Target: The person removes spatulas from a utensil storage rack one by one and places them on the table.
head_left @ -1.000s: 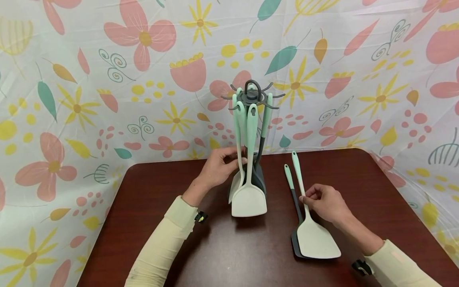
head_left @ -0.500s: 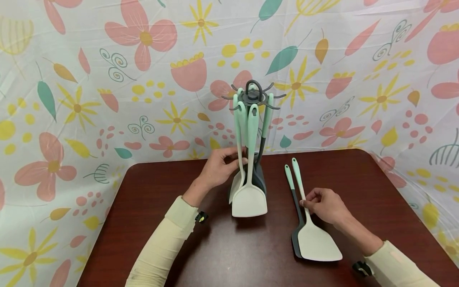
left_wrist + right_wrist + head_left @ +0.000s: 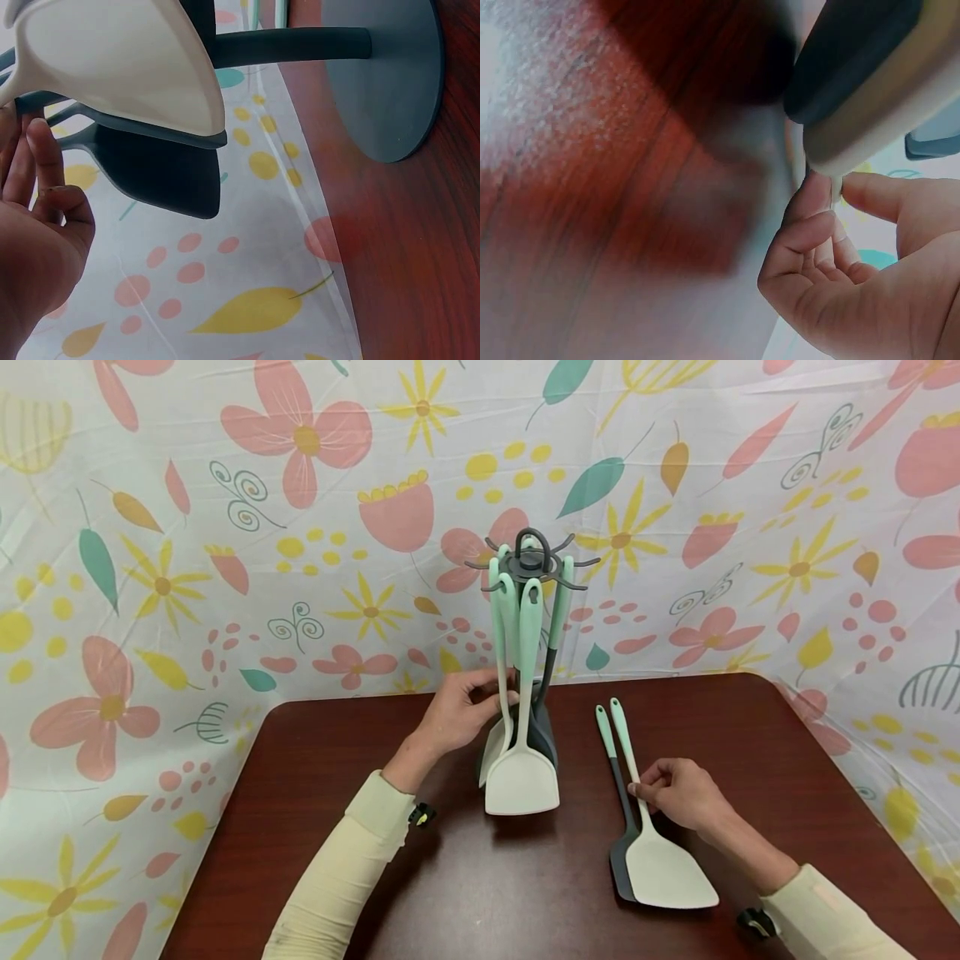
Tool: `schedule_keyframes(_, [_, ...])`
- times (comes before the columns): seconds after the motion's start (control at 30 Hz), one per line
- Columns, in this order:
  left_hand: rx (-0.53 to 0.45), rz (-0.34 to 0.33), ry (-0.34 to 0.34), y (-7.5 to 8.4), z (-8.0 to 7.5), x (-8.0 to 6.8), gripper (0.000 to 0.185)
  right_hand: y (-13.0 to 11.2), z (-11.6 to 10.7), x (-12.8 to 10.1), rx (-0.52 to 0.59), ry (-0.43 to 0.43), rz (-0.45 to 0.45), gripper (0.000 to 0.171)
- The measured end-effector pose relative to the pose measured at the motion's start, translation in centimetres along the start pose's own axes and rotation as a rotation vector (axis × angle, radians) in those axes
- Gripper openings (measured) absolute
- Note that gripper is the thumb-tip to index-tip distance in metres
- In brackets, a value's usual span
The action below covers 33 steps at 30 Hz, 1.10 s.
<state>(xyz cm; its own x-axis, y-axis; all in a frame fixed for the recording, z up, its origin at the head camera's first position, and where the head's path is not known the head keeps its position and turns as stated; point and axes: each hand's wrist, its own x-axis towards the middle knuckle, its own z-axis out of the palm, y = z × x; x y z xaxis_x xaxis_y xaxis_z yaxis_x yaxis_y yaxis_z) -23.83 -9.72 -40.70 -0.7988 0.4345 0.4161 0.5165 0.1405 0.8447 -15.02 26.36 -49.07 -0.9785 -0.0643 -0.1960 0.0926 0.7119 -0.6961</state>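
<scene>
My right hand (image 3: pixel 678 789) pinches the shaft of a white turner (image 3: pixel 667 868) with a mint handle. Its blade overlaps a dark grey turner (image 3: pixel 621 864), also mint-handled, lying on the table. In the right wrist view, thumb and fingers meet at a thin shaft under the blades. My left hand (image 3: pixel 461 710) reaches in among the shafts of the utensil stand (image 3: pixel 528 564), thumb and fingers curled round a shaft there; I cannot tell which one. A white turner (image 3: pixel 522 781) hangs at the stand's front, with other white and dark utensils behind it.
The stand's round dark base (image 3: pixel 390 90) rests on the dark red wooden table (image 3: pixel 337 827) near its back edge. Curved hooks stick out round the stand's top. A flowered cloth (image 3: pixel 300 568) hangs behind the table.
My right hand has brought the white turner slightly down and toward me, its handle end now near the level of the dark one's. The left hand and stand have stayed in place.
</scene>
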Motion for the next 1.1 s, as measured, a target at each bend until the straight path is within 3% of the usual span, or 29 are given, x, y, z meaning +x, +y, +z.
schedule_keyframes(1.1, [0.014, 0.006, -0.005, -0.03, -0.09, 0.10, 0.030, 0.41, 0.31, 0.83, -0.024, -0.009, 0.024, 0.026])
